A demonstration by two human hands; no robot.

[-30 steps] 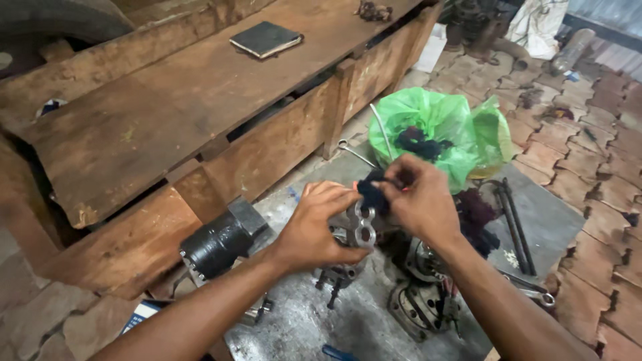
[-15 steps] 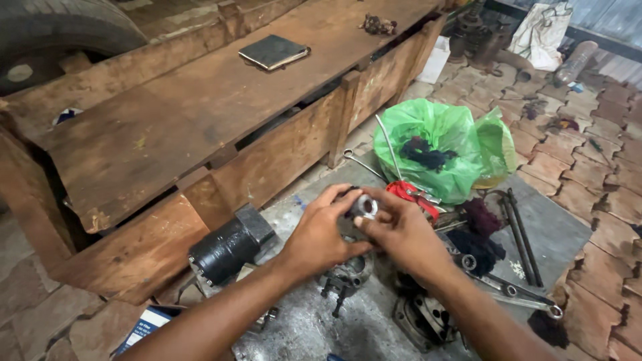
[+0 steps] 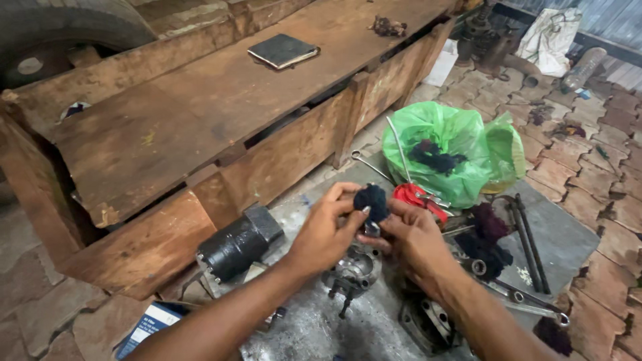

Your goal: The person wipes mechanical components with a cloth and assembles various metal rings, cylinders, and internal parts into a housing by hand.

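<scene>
Your left hand (image 3: pixel 326 230) and right hand (image 3: pixel 413 239) meet over the grey metal sheet (image 3: pixel 568 234) on the floor, both closed on the same things. The left fingers pinch a wad of dark rag (image 3: pixel 371 200) against a small shiny metal part (image 3: pixel 372 229), and the right fingers curl under that part from the other side, so the rag sits on top and the part shows just below it.

Directly beneath your hands a round metal housing (image 3: pixel 352 271) lies on the sheet. At the sheet's left edge, just beside the low wooden bench (image 3: pixel 200 107), rests a black cylinder unit (image 3: pixel 237 244). Toward the sheet's far edge a green plastic bag (image 3: pixel 445 150) lies open with dark rags inside, and red-handled pliers (image 3: pixel 416 197) lie just in front of it. Wrenches (image 3: pixel 515 294) and long bars (image 3: pixel 525 234) lie near the right edge. A dark notebook (image 3: pixel 283 50) sits on the bench top.
</scene>
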